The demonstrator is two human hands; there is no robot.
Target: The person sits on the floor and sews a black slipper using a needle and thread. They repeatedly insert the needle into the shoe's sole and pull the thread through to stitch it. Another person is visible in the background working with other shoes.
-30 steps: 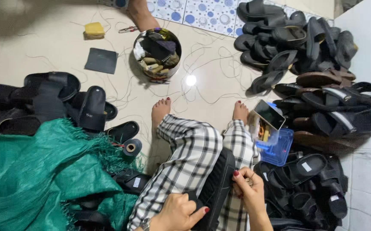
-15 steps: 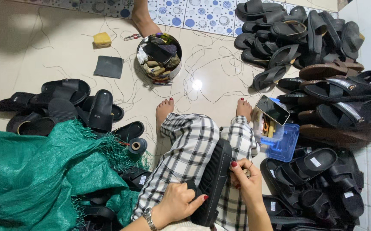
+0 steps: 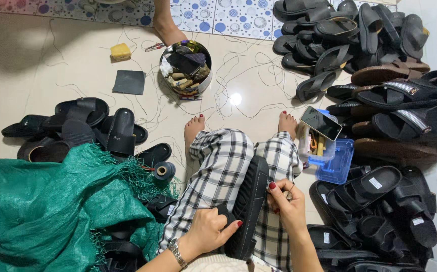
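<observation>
Clearly the work in hand is stitching along the edge of a black sandal (image 3: 248,201), which lies sole-up across the person's lap on the checked trousers (image 3: 223,176), near the bottom of the view. The left hand (image 3: 206,231) is clenched around the near end of the sandal, fingers curled over its strap and thumb on the sole. The right hand (image 3: 286,204) pinches something small at the sandal's right edge, probably a needle with thread, though it is too small to tell for sure.

To do this step well, I judge the left hand should keep the sole pressed firmly against the thigh so it cannot twist, while the right hand draws straight out from the edge, keeping the thread clear of the loose threads (image 3: 238,75) strewn on the floor further off. Spare tools sit close to the right, in the blue plastic box (image 3: 337,161) under the phone (image 3: 320,122); the thread spool (image 3: 162,170) lies left of the knee beside the green sack (image 3: 52,206).

Against half a second ago, the view has tipped slightly nearer and lower: the round tin of scraps (image 3: 185,68) sits further down the picture. Both hands keep their places on the sandal, the right one a little higher along the edge.
</observation>
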